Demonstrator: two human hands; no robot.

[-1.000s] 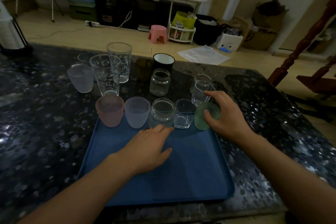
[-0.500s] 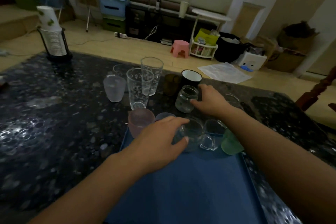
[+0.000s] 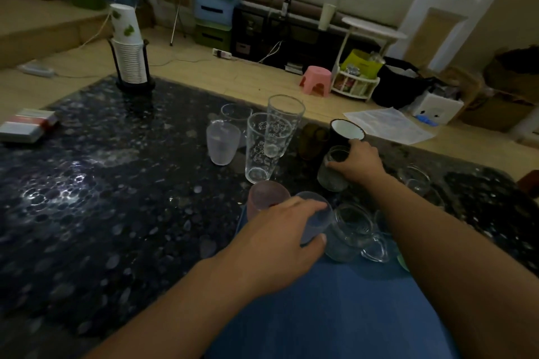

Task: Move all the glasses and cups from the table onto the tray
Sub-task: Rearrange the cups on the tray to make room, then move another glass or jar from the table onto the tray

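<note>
head view: right hand point(image 3: 357, 162) right of frame centre, fingers wrapped round small glass jar point(image 3: 332, 172) standing on dark speckled surface point(image 3: 116, 183). left hand point(image 3: 280, 245) lower centre, gripping frosted cup point(image 3: 316, 220) at far edge of blue tray point(image 3: 335, 315). pink cup point(image 3: 267, 198) just beside. tall clear glasses point(image 3: 267, 146) on surface above centre.

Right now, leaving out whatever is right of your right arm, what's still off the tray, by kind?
Clear glasses: 3
Frosted cup: 1
Brown cup: 1
Black mug: 1
Glass jar, gripped by right hand: 1
Total: 7
</note>
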